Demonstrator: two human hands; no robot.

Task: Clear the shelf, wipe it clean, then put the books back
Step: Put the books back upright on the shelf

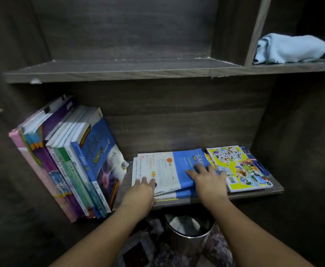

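A flat stack of books topped by a blue and white book (169, 168) lies in the middle of the lower shelf (254, 193). My left hand (141, 189) rests with straight fingers on the stack's left front corner. My right hand (209, 180) lies flat on the blue half of the top cover. Right of the stack lies a colourful yellow comic book (238, 168) on another book. A row of upright books (71, 162) leans against the left wall. A light blue cloth (290, 48) sits bunched on the upper right shelf.
The upper shelf board (119, 71) above the books is bare wood. Below the lower shelf stands a shiny metal bin (189, 237) with crumpled paper inside, on a patterned rug (138, 253). Dark cabinet walls close in on both sides.
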